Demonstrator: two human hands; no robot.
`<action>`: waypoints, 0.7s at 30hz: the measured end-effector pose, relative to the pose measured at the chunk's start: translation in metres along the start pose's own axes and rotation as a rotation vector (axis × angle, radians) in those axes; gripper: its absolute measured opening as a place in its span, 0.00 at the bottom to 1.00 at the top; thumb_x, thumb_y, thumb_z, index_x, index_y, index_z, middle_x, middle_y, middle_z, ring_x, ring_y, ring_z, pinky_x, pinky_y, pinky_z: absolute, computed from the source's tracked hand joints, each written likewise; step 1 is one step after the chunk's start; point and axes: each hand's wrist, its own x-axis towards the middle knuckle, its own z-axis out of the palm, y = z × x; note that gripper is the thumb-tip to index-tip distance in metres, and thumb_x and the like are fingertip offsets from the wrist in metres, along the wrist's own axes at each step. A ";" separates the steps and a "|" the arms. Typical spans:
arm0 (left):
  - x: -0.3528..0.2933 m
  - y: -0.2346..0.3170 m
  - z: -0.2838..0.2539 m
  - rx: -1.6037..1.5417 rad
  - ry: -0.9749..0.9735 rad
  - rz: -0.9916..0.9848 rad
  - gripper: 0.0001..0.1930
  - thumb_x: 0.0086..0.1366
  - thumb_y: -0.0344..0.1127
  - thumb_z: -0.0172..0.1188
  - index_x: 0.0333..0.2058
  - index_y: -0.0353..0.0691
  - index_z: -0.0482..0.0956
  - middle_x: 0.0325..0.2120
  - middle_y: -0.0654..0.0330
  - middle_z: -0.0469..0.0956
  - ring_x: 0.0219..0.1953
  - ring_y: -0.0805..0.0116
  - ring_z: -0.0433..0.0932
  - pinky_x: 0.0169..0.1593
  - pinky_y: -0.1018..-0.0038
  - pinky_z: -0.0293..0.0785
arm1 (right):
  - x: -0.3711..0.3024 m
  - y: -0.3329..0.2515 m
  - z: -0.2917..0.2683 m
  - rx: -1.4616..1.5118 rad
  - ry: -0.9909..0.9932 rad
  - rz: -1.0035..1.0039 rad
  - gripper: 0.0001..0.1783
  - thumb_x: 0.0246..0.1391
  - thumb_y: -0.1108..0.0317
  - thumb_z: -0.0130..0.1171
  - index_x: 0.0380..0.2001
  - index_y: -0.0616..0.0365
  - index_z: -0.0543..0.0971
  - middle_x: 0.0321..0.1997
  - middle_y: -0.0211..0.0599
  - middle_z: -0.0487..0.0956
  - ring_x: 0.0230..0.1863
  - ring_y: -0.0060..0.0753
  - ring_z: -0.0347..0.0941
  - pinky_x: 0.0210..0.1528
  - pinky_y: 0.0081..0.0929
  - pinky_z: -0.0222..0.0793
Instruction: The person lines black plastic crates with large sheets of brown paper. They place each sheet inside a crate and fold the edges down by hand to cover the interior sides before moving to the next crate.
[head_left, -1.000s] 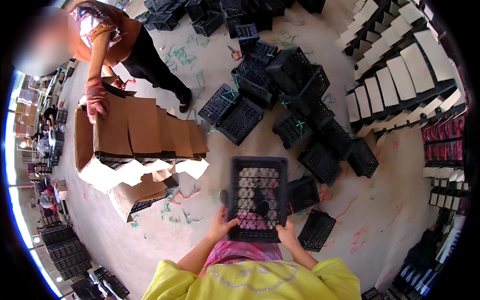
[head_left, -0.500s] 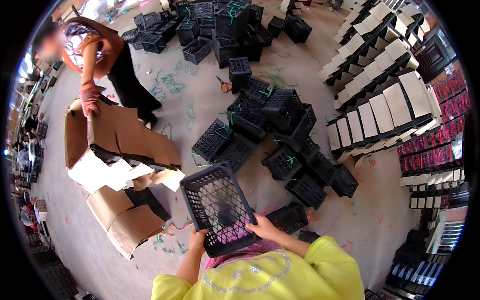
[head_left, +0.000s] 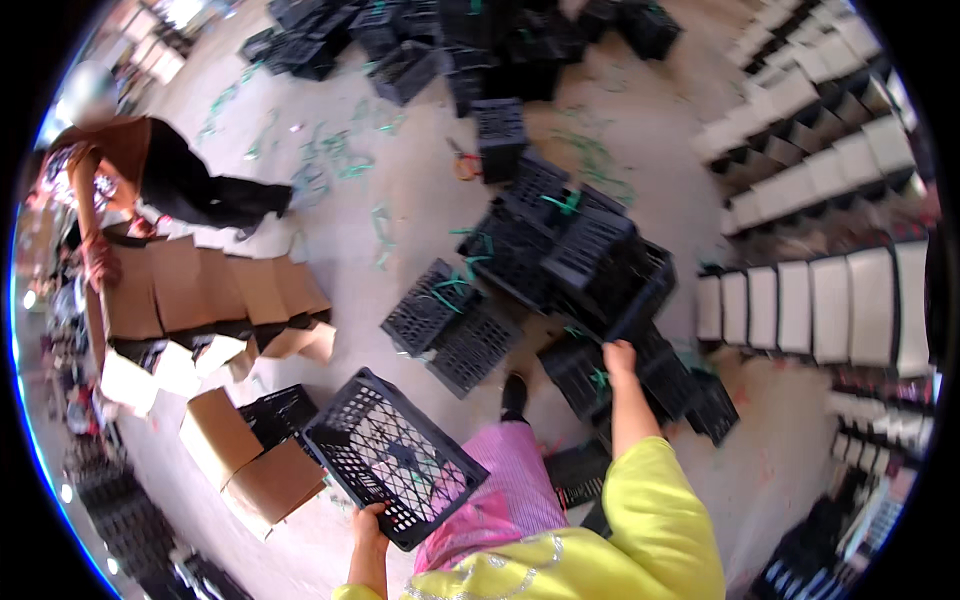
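The left hand (head_left: 369, 525) is clamping its fingers on the near rim of the held crate (head_left: 395, 458), which is tilting ahead of them. The right hand (head_left: 620, 358) is meeting the near edge of the stacked crate (head_left: 640, 295); whether its fingers are closing around that edge cannot be told. The step in hand appears to be crate handling, with one unit being held and a second being contacted. Moving the second unit would call for a firm grip and a check on its neighbours. Just below the right fingers, lower crates (head_left: 570, 372) are crowding that edge; to their left, a flat crate (head_left: 475, 347) is lying near. Ahead-left of the left fingers, a carton (head_left: 275, 480) is limiting sideways travel. Between the hands, a shoe (head_left: 515, 392) is taking up floor (head_left: 350, 325). Farther ahead, green straps (head_left: 335, 150) are littering it, scissors (head_left: 465, 165) are lying past the stack, and a co-worker (head_left: 190, 185) is standing far left.
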 end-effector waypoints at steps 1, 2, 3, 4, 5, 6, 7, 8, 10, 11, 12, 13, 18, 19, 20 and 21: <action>-0.005 0.002 0.010 -0.019 0.068 -0.010 0.20 0.45 0.19 0.46 0.40 0.28 0.68 0.32 0.50 0.73 0.32 0.56 0.75 0.34 0.64 0.76 | 0.020 -0.006 0.005 0.088 -0.015 0.084 0.22 0.34 0.66 0.57 0.36 0.68 0.75 0.35 0.53 0.77 0.40 0.47 0.74 0.43 0.35 0.66; -0.002 0.003 0.012 -0.002 0.067 -0.024 0.20 0.45 0.19 0.46 0.41 0.28 0.68 0.33 0.49 0.73 0.34 0.55 0.75 0.39 0.62 0.75 | 0.040 -0.007 0.008 0.150 0.003 0.146 0.24 0.35 0.67 0.56 0.39 0.69 0.73 0.36 0.54 0.77 0.41 0.50 0.73 0.45 0.36 0.66; 0.007 0.011 0.026 0.022 0.043 -0.039 0.19 0.45 0.19 0.46 0.41 0.28 0.68 0.33 0.49 0.73 0.34 0.55 0.75 0.38 0.62 0.76 | 0.078 0.028 0.001 0.170 0.129 0.185 0.31 0.36 0.68 0.57 0.48 0.68 0.68 0.45 0.55 0.74 0.47 0.51 0.70 0.50 0.34 0.64; 0.009 0.016 0.035 0.027 0.060 -0.050 0.19 0.45 0.19 0.45 0.41 0.28 0.68 0.33 0.49 0.73 0.34 0.55 0.75 0.37 0.62 0.76 | 0.092 0.033 0.009 0.171 0.165 0.218 0.34 0.38 0.68 0.57 0.52 0.69 0.64 0.50 0.55 0.71 0.51 0.51 0.68 0.53 0.34 0.62; 0.006 0.012 0.035 0.022 0.088 -0.063 0.19 0.45 0.18 0.45 0.41 0.28 0.68 0.33 0.49 0.73 0.34 0.55 0.75 0.36 0.62 0.76 | 0.095 0.028 0.019 0.164 0.190 0.245 0.37 0.39 0.68 0.57 0.56 0.69 0.60 0.54 0.56 0.68 0.55 0.50 0.65 0.55 0.33 0.60; 0.007 0.005 0.032 0.002 0.136 -0.078 0.19 0.46 0.18 0.46 0.41 0.29 0.67 0.34 0.49 0.73 0.35 0.54 0.75 0.33 0.62 0.76 | 0.096 0.023 0.031 0.120 0.137 0.264 0.40 0.41 0.69 0.57 0.58 0.69 0.55 0.56 0.57 0.65 0.57 0.50 0.62 0.57 0.33 0.58; 0.006 -0.006 0.026 -0.003 0.177 -0.093 0.19 0.47 0.19 0.46 0.42 0.29 0.67 0.35 0.48 0.72 0.34 0.55 0.74 0.29 0.63 0.75 | 0.092 0.015 0.037 0.066 0.086 0.281 0.42 0.43 0.69 0.56 0.60 0.68 0.50 0.58 0.59 0.62 0.60 0.50 0.59 0.58 0.33 0.56; 0.007 -0.004 0.034 0.020 0.200 -0.116 0.19 0.47 0.19 0.46 0.42 0.30 0.67 0.35 0.48 0.72 0.34 0.55 0.74 0.28 0.64 0.74 | 0.078 -0.007 0.030 -0.022 0.111 0.272 0.41 0.45 0.71 0.54 0.61 0.68 0.49 0.56 0.61 0.64 0.58 0.54 0.61 0.57 0.35 0.58; 0.005 -0.006 0.036 0.000 0.255 -0.136 0.19 0.49 0.19 0.46 0.43 0.30 0.67 0.35 0.48 0.73 0.33 0.55 0.74 0.25 0.66 0.72 | 0.086 0.011 0.043 -0.169 0.181 0.248 0.37 0.46 0.73 0.49 0.60 0.67 0.51 0.56 0.60 0.65 0.56 0.55 0.63 0.56 0.37 0.59; 0.003 -0.009 0.039 0.012 0.248 -0.154 0.18 0.49 0.19 0.46 0.43 0.30 0.67 0.35 0.48 0.73 0.33 0.56 0.74 0.26 0.65 0.72 | 0.085 -0.002 0.038 -0.223 0.205 0.261 0.33 0.47 0.73 0.47 0.59 0.67 0.55 0.57 0.57 0.65 0.56 0.54 0.63 0.56 0.37 0.59; 0.003 0.000 0.041 0.031 0.242 -0.175 0.18 0.50 0.19 0.45 0.43 0.30 0.67 0.36 0.48 0.73 0.33 0.55 0.74 0.27 0.65 0.72 | 0.089 0.006 0.031 -0.211 0.204 0.177 0.31 0.47 0.74 0.45 0.58 0.67 0.58 0.57 0.56 0.65 0.55 0.54 0.64 0.56 0.37 0.60; 0.005 0.007 0.042 0.056 0.229 -0.192 0.19 0.51 0.19 0.45 0.44 0.30 0.67 0.37 0.48 0.73 0.34 0.55 0.74 0.29 0.64 0.73 | 0.100 0.023 0.022 -0.193 0.208 0.095 0.29 0.47 0.74 0.44 0.56 0.67 0.61 0.57 0.55 0.66 0.54 0.53 0.65 0.56 0.37 0.60; 0.003 0.006 0.020 -0.082 0.201 -0.164 0.15 0.47 0.16 0.45 0.36 0.33 0.68 0.27 0.56 0.73 0.28 0.61 0.75 0.32 0.64 0.77 | 0.084 0.035 -0.010 -0.007 0.212 0.121 0.30 0.44 0.81 0.39 0.56 0.65 0.64 0.54 0.49 0.69 0.54 0.47 0.66 0.55 0.32 0.60; 0.004 0.003 0.012 -0.089 0.205 -0.149 0.15 0.47 0.16 0.45 0.36 0.33 0.69 0.26 0.56 0.73 0.27 0.61 0.75 0.32 0.64 0.76 | 0.066 0.011 -0.022 0.036 0.169 0.109 0.29 0.44 0.82 0.40 0.55 0.66 0.64 0.54 0.50 0.69 0.54 0.47 0.66 0.55 0.31 0.60; 0.010 -0.002 0.000 -0.098 0.201 -0.132 0.15 0.47 0.16 0.45 0.36 0.33 0.69 0.26 0.57 0.73 0.27 0.61 0.74 0.32 0.64 0.76 | 0.049 -0.013 -0.035 0.082 0.132 0.093 0.29 0.43 0.82 0.41 0.55 0.66 0.64 0.54 0.51 0.69 0.54 0.47 0.66 0.55 0.31 0.60; 0.011 -0.004 -0.010 -0.098 0.191 -0.125 0.15 0.47 0.16 0.45 0.35 0.33 0.69 0.26 0.57 0.73 0.27 0.62 0.74 0.32 0.65 0.76 | 0.031 -0.024 -0.051 0.076 0.116 0.054 0.31 0.42 0.84 0.41 0.56 0.65 0.64 0.54 0.49 0.69 0.53 0.45 0.66 0.55 0.28 0.59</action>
